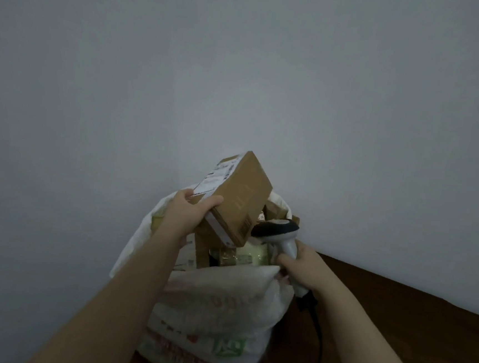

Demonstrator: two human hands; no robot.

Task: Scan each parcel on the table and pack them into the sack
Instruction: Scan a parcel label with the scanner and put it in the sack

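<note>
A plain grey wall [242, 65] fills most of the view, with a strip of dark brown floor [395, 305] at lower right. In front stands the white woven sack [215, 309], printed in red and green, its mouth open and already crowded with cardboard parcels [206, 250] and a yellowish packet [252, 253]. Above that mouth the left hand [189, 211] grips a brown cardboard box [239, 198] by its lower corner, thumb on the brown side, fingers behind the labelled face; the box hangs tilted, label toward the upper left. The right hand [303, 266] is wrapped around the handle of a grey barcode scanner [280, 234], whose dark head sits just beside the box's lower end, and it seems to pinch the sack's rim too, though that is hard to tell. The likely trouble: held by one corner, the box could slip or catch on the packed parcels and tip outside, and the scanner's black cable [318, 341] could snag the sack.
</note>
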